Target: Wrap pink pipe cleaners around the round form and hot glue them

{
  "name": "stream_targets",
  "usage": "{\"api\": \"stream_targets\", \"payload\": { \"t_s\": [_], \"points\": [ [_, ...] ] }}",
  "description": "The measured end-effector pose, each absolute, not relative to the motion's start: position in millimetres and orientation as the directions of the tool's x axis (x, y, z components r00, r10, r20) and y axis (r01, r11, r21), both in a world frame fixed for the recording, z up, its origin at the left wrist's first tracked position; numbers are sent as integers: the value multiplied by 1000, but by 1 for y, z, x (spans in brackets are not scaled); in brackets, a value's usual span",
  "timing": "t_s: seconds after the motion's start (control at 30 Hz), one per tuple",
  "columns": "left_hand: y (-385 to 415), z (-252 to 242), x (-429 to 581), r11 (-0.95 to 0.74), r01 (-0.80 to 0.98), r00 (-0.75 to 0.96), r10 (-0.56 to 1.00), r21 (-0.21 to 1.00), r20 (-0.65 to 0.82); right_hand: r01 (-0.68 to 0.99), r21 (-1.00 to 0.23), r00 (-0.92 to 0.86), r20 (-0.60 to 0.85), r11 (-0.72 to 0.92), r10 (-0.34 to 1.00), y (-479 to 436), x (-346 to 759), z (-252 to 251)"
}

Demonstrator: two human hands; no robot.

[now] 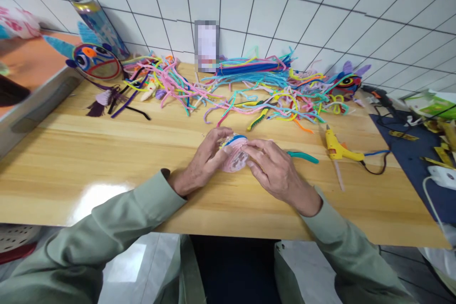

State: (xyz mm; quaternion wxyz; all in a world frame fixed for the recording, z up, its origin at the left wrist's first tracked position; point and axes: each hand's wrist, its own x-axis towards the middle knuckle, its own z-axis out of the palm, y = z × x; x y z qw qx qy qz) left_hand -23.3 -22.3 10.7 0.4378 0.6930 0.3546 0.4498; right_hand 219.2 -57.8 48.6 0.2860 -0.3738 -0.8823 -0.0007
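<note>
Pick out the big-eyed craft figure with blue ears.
The left figure, beside the tall can: its ears are light blue, while the right figure has purple ones.

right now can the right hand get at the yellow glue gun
Probably yes: the right hand is busy at the pink piece, but only the low teal handle lies between it and the yellow glue gun.

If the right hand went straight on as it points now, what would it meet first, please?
The right hand would first meet the pink piece; next, probably the left hand.
</note>
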Motion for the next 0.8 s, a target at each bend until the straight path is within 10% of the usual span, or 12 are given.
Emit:
{"api": "stream_targets", "payload": {
  "t_s": [0.8],
  "points": [
    [-23,9,-21,-417,151,328,876,897,352,599,-297,-507,579,744,639,-56,218,41]
  ]
}}
